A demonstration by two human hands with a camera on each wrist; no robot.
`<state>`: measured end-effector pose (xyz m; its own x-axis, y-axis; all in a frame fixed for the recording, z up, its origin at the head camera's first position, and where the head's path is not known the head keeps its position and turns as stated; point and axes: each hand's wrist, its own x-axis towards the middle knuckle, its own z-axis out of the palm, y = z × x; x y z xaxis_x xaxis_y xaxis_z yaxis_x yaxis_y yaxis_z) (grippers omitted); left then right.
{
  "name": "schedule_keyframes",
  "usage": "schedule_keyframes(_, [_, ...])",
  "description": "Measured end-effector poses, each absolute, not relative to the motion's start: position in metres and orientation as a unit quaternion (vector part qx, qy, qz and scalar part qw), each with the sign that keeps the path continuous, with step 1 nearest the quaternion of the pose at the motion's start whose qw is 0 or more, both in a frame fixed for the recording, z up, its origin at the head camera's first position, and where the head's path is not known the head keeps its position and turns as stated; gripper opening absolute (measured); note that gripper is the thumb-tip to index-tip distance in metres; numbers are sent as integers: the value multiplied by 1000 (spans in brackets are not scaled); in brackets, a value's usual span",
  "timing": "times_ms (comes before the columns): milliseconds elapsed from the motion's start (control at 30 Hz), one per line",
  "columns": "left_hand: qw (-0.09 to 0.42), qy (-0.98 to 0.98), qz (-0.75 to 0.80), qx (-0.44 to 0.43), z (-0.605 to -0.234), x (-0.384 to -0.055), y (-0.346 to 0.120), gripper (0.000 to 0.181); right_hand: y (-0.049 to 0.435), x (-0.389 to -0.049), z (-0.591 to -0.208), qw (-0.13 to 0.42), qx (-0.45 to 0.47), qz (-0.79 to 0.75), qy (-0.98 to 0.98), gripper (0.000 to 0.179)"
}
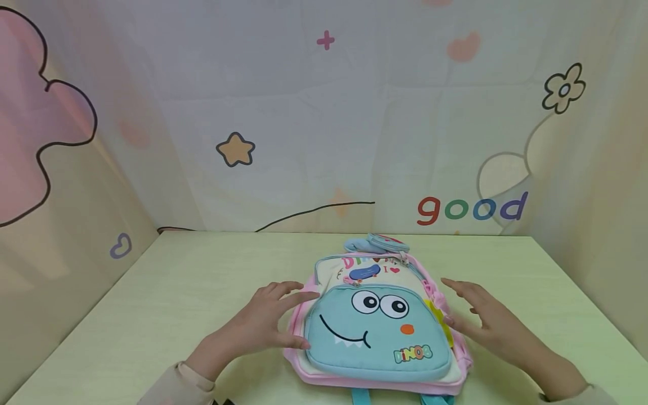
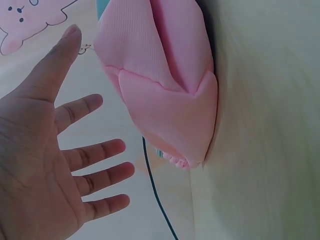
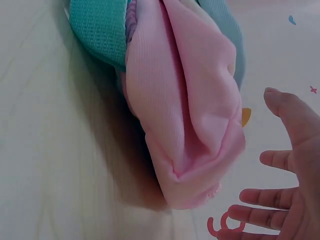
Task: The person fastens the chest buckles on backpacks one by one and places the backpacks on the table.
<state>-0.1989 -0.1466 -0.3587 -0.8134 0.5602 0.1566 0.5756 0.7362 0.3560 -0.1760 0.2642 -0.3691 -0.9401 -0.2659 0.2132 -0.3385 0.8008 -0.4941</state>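
A small child's backpack (image 1: 374, 332) lies on its back on the table, pink at the sides with a light-blue front pocket bearing a cartoon dinosaur face. My left hand (image 1: 265, 315) is by its left side, fingers spread and thumb near the pocket's edge. The left wrist view shows that hand (image 2: 45, 150) apart from the bag's pink side (image 2: 165, 95). On the other side my right hand (image 1: 493, 323) hovers near the bag's right edge, fingers extended. In the right wrist view the right hand (image 3: 290, 175) holds nothing, beside the pink fabric (image 3: 185, 115).
Teal straps (image 1: 361, 396) stick out from the bag's near end. A round blue piece (image 1: 388, 243) sits at its far end by the top loop. The pale green tabletop (image 1: 202, 281) is enclosed by a printed curtain (image 1: 314, 112) at the back and sides.
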Motion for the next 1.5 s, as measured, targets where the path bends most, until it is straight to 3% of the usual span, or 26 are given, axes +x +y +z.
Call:
schedule_keyframes(233, [-24, -930, -208, -302, -359, -194, -144, 75, 255, -170, -364, 64, 174, 256, -949, 67])
schedule_keyframes(467, [-47, -930, -199, -306, -361, -193, -144, 84, 252, -167, -363, 25, 189, 236, -953, 72])
schedule_keyframes(700, [-49, -930, -168, -324, -363, -192, -144, 94, 250, -167, -364, -1, 205, 221, -954, 73])
schedule_keyframes(900, [-48, -931, -147, -330, -366, -194, -144, 93, 248, -167, -364, -18, 199, 211, -957, 74])
schedule_keyframes(1267, [-90, -917, -213, -325, -372, -201, -146, 89, 246, -168, -368, 3, 221, 205, -954, 74])
schedule_keyframes(1500, [-84, -914, -226, -325, -375, -205, -149, 86, 244, -167, -371, 29, 229, 193, -954, 71])
